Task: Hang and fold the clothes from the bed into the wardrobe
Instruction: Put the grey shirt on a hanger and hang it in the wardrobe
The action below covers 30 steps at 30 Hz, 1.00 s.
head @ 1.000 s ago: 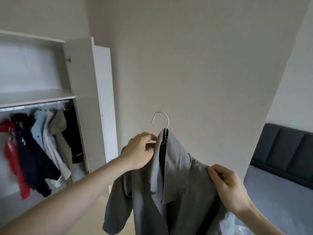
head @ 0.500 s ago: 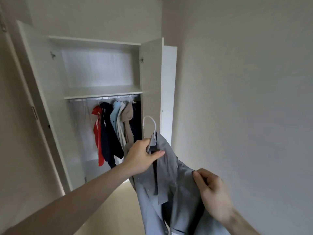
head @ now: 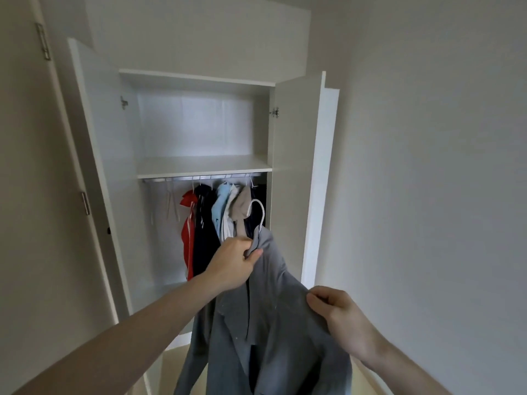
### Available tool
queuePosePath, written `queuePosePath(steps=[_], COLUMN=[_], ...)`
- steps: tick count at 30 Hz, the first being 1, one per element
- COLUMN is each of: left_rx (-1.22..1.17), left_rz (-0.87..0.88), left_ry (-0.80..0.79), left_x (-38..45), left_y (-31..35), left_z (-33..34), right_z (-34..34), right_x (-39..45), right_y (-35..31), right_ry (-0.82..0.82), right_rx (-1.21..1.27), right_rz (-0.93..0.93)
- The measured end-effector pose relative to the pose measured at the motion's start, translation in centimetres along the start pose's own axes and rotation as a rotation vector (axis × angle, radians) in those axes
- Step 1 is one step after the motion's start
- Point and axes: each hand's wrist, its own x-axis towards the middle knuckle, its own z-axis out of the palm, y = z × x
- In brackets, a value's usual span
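Right hand (head: 340, 317): nearest; its grip pinches the shoulder of the grey shirt (head: 273, 315).
Left hand (head: 233, 262): grip curled round the collar and the neck of the white hanger (head: 258, 215), hook free above.
Grey shirt: held in the air before the open wardrobe (head: 199, 166), not yet hung.
Rail (head: 199, 178): under the shelf; hung clothes (head: 219, 215) crowd its right half.
Advice: lift the hook clear over the rail, aim for the gap left of the red garment (head: 188, 223), and steady the shoulder until the hook seats.
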Motion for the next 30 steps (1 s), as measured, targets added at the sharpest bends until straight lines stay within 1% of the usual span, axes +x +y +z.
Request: queuePosePath(steps=[3, 5, 8, 10, 11, 13, 16, 17, 21, 23, 26, 30], left_rx=[0.090, 0.174, 0.278, 0.272, 0.252, 0.211, 0.135, 0.082, -0.218, -0.212, -0.144, -0.134], left_rz=[0.006, -0.013, -0.141, -0.210, -0.217, -0.211, -0.236, -0.271, -0.439, -0.482, -0.522, -0.593], left_ry=[-0.010, -0.055, -0.187, -0.230, -0.219, -0.147, 0.000, 0.005, -0.153, -0.145, -0.078, 0.015], left_x=[1.8, 2.5, 3.2, 3.6, 3.7, 3.5, 3.3, 3.6, 6.7, 9.1, 11.9, 16.6], left_y=[-5.0, -8.0, -11.0, -13.0, -13.9, -15.2, -16.7, -17.2, -19.2, -20.9, -24.0, -29.4], left_z=[-0.7, -1.2, -2.0, -2.8, -3.2, -3.6, -3.7, -3.7, -3.5, -2.6, -1.6, -0.4], right_z=[2.7, 4.7, 7.3, 8.8, 9.4, 10.6, 12.6, 13.3, 16.2, 17.5, 18.9, 19.8], right_x=[4.3, 6.7, 9.6, 12.1, 13.5, 15.9, 19.7, 21.0, 26.9, 30.0, 34.0, 41.2], right_y=[-0.6, -1.1, -1.5, -1.7, -1.5, -1.1, -0.4, -0.2, 0.6, 1.3, 2.2, 3.2], right_ry=[-0.082, -0.164, -0.259, -0.239, -0.219, -0.194, -0.229, -0.241, -0.299, -0.354, -0.409, -0.481], right_rx=[0.034, 0.059, 0.154, 0.194, 0.212, 0.223, 0.248, 0.263, 0.297, 0.283, 0.229, 0.114], right_rz=[0.062, 0.108, 0.157, 0.175, 0.184, 0.192, 0.183, 0.186, 0.164, 0.126, 0.066, -0.039])
